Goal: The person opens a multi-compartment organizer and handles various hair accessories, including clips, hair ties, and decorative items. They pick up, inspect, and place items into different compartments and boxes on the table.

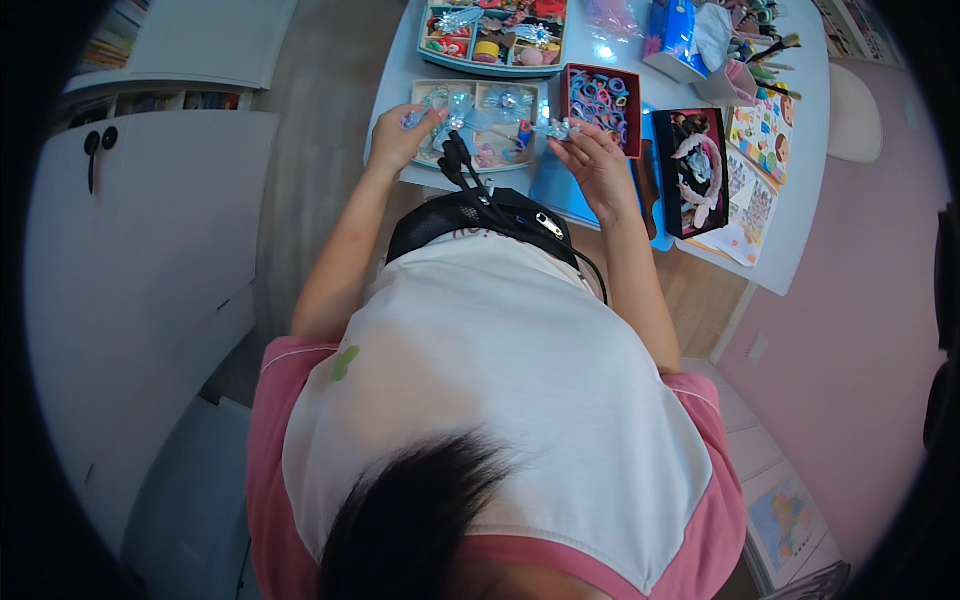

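Pinched between the fingers of my right hand [600, 169] is a pale blue, glittery hair ornament [556, 130], raised near the right edge of a white compartment tray [474, 91]. My left hand [401, 142] is over the tray's left side, its thumb and fingers closed on a small shiny bluish-purple piece [411, 118], too small to name. Inside the tray lie more pale blue bows and clear trinkets [506, 101], partly hidden by my left hand and by black cables. A red box [638, 120] full of coloured hair ties stands just beyond my right hand.
Behind the tray stands a teal-edged compartment box [491, 67] of hair accessories. On the right are a black box [660, 187] with a headband, a brown comb [645, 191], papers [750, 210], a tissue pack [679, 41] and a brush holder [727, 86]. A black waist bag [435, 217] trails cables.
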`<control>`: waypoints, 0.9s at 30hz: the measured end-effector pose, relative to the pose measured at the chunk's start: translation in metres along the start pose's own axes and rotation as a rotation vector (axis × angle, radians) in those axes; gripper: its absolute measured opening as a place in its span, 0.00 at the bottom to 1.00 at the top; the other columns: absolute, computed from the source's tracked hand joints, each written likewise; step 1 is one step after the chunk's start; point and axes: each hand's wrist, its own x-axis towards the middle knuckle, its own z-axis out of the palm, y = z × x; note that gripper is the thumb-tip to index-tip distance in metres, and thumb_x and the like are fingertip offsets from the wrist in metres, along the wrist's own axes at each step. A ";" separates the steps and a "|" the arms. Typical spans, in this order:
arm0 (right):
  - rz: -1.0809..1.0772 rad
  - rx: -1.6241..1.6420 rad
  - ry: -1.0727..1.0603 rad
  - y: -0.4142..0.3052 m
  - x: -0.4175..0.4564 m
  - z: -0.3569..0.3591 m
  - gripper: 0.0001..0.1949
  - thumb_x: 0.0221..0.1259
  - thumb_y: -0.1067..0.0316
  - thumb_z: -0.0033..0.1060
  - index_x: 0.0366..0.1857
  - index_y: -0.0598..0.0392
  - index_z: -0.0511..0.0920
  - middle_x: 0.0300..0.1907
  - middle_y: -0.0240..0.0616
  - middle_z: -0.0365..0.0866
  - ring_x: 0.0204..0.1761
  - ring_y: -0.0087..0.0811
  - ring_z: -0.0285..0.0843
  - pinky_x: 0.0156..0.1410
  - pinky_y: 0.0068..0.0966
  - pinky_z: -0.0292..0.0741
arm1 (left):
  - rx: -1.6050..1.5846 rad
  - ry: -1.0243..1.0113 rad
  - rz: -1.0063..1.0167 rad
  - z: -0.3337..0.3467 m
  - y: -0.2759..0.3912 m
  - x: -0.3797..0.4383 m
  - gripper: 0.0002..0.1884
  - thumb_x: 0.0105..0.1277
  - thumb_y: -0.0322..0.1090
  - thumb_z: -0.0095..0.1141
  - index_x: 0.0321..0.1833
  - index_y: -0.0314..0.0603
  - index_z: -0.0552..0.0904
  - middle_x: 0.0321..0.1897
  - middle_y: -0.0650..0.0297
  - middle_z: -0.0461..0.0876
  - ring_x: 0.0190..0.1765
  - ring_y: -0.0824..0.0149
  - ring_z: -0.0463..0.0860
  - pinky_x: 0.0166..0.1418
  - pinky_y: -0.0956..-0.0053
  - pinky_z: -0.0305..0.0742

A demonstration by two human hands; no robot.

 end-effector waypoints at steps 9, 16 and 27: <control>0.052 0.023 -0.129 -0.016 -0.005 0.040 0.13 0.65 0.80 0.53 0.52 0.68 0.75 0.45 0.47 0.81 0.54 0.44 0.83 0.63 0.30 0.80 | -0.992 -0.327 -0.111 -0.014 0.064 -0.032 0.24 0.76 0.44 0.46 0.62 0.27 0.71 0.46 0.56 0.79 0.47 0.65 0.81 0.67 0.57 0.75; 0.003 0.021 -0.229 -0.037 -0.021 0.078 0.07 0.66 0.78 0.56 0.45 0.64 0.74 0.46 0.50 0.83 0.51 0.41 0.85 0.58 0.27 0.82 | -1.089 -0.421 -0.016 -0.005 0.104 -0.044 0.24 0.76 0.36 0.39 0.70 0.27 0.62 0.68 0.48 0.68 0.71 0.53 0.69 0.75 0.53 0.64; -0.144 0.061 -0.245 -0.048 -0.035 0.097 0.10 0.63 0.74 0.64 0.42 0.55 0.72 0.45 0.47 0.84 0.42 0.32 0.86 0.43 0.22 0.82 | -1.141 -0.636 0.031 0.002 0.136 -0.053 0.24 0.78 0.36 0.36 0.73 0.33 0.59 0.71 0.49 0.65 0.72 0.54 0.67 0.75 0.59 0.64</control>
